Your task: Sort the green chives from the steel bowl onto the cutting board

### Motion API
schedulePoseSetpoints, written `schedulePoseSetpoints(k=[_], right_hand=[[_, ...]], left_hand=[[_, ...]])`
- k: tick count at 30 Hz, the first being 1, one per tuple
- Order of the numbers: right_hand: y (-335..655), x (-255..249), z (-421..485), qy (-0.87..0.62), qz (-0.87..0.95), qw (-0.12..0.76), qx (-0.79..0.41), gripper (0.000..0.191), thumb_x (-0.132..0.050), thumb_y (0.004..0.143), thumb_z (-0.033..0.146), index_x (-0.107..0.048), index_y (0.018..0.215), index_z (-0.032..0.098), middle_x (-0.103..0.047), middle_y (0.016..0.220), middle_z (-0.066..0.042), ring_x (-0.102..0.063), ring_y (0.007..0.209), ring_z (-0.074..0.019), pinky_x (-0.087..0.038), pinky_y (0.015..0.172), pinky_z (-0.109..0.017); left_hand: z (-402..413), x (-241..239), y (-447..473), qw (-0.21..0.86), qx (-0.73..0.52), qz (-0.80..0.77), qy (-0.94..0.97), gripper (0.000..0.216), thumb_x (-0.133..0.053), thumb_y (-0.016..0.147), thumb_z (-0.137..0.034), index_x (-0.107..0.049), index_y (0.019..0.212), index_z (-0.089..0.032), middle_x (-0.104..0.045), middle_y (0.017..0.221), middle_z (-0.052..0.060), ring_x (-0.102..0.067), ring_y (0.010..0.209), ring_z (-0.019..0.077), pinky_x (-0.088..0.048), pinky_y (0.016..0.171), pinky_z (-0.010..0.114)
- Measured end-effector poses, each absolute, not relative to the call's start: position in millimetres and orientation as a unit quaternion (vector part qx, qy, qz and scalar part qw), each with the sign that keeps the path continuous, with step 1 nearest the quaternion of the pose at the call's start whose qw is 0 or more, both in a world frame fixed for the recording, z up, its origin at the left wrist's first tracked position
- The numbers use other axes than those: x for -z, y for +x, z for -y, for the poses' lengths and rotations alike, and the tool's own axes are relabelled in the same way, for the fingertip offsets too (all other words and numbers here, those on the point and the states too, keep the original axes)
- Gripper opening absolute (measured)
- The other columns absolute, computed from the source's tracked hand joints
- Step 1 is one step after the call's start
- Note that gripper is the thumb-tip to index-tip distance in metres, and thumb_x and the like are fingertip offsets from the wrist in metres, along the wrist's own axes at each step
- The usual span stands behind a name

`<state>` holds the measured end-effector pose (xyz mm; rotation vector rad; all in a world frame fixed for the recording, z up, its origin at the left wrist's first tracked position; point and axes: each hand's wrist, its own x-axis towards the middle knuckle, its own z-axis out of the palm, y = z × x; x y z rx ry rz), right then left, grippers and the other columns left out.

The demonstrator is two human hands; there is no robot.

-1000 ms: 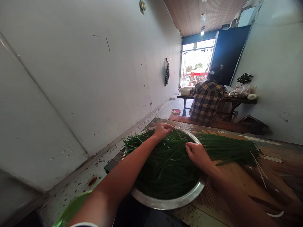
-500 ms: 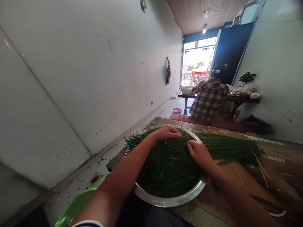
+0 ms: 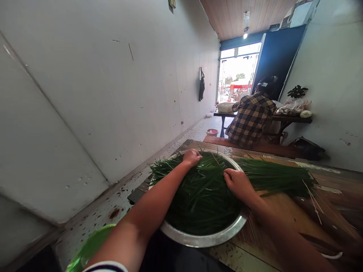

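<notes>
A wide metal bowl (image 3: 204,241) stands in front of me, filled with long green garlic chives (image 3: 204,200). Over its far left side is my left hand (image 3: 193,157), closed with its fingers curled round chive leaves. My right hand (image 3: 237,182) is closed at the bowl's right rim, thumb and fingers pinched on chives whose strands run across the bowl. A thin brown strand (image 3: 214,158) pokes up between the two hands. Just right of the bowl lies a larger bunch of garlic chives (image 3: 278,175) on the table.
The brown tabletop (image 3: 279,211) holds thin pale strands (image 3: 313,202) at the right. A green tub (image 3: 92,245) is on the lower left. Ahead, a person in a plaid shirt (image 3: 251,117) sits on a bench (image 3: 214,141) at another table. A wall runs along the left.
My left hand has moved left, away from the right hand, to the bowl's far left side, showing more chives between them. The right hand has hardly moved.
</notes>
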<state>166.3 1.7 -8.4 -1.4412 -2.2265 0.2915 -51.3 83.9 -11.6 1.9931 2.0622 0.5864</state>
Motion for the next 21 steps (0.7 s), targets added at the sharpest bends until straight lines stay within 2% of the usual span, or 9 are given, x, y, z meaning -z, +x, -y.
schedulePoseSetpoints(k=[4,10,14,21], right_hand=[[166,9,-2,-0.52,0.812,0.243,-0.106,0.027,-0.036,0.084,0.024,-0.053,0.063,0.018,-0.058,0.061,-0.003,-0.044,0.056,-0.0115,-0.024,0.057,-0.026],[165,7,-1,-0.52,0.812,0.241,-0.108,0.027,-0.036,0.084,0.023,-0.051,0.062,0.019,-0.057,0.061,-0.002,-0.043,0.057,-0.0114,-0.024,0.057,-0.026],[164,4,1,-0.524,0.81,0.237,-0.111,0.026,-0.037,0.084,0.022,-0.05,0.061,0.019,-0.057,0.06,-0.002,-0.043,0.056,-0.0113,-0.024,0.058,-0.026],[164,4,3,-0.522,0.812,0.238,-0.11,0.027,-0.037,0.084,0.023,-0.054,0.064,0.018,-0.061,0.064,-0.003,-0.047,0.059,-0.0117,-0.025,0.058,-0.026]], left_hand=[[-87,16,-52,0.114,-0.192,-0.694,0.684,0.021,-0.061,0.072,-0.024,-0.074,0.085,-0.016,-0.072,0.087,0.008,-0.064,0.081,0.0188,-0.047,0.073,0.024],[-84,10,-49,0.118,-0.298,-0.693,0.646,0.021,-0.059,0.073,-0.025,-0.074,0.084,-0.015,-0.072,0.082,0.007,-0.064,0.077,0.0177,-0.046,0.069,0.024],[-82,7,-43,0.21,-0.371,-0.633,0.646,0.026,-0.06,0.071,-0.023,-0.072,0.092,-0.012,-0.071,0.079,0.006,-0.062,0.071,0.0135,-0.046,0.064,0.021],[-72,-1,-32,0.361,-0.425,-0.595,0.579,0.026,-0.056,0.072,-0.016,-0.068,0.095,-0.009,-0.07,0.076,0.006,-0.056,0.056,0.0077,-0.043,0.052,0.017]])
